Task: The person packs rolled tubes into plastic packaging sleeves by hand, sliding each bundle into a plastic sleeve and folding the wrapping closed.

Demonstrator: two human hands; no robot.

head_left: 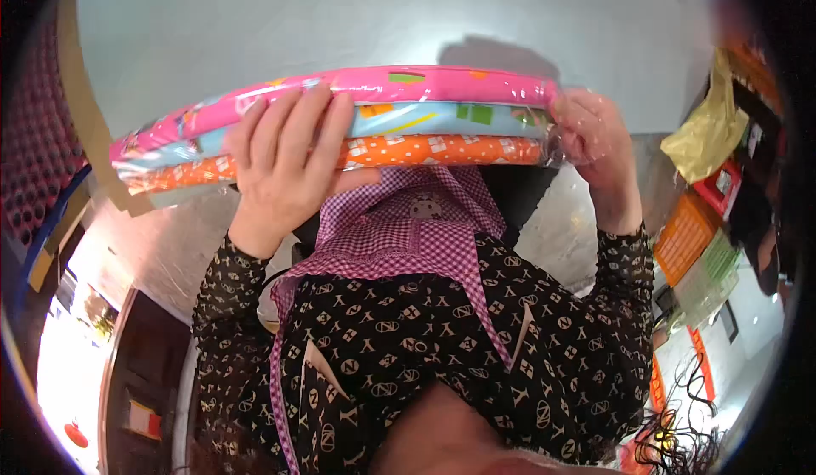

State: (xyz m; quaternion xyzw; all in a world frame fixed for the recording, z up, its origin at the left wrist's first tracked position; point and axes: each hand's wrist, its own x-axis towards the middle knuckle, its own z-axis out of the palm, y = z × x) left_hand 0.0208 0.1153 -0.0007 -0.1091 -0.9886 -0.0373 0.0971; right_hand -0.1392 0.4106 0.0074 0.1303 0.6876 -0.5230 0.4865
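A clear plastic package [557,148] encloses three long, slightly curved rolls lying side by side at the table's near edge. The pink roll [467,82] is farthest from me, the light blue roll [442,118] sits in the middle, and the orange dotted roll [459,148] is nearest. What the rolls are made of I cannot tell. Across their left half my left hand [289,161] lies flat, its fingers stretched out and its thumb pointing right. My right hand [599,131] is closed on the loose plastic at the right end, with the fingers curled.
The grey table [340,16] spreads out beyond the rolls, with a tan strip [85,101] along its left edge. On the right are a yellow plastic bag [710,135] and an orange basket [684,237]. A checked apron [374,237] hangs below the package.
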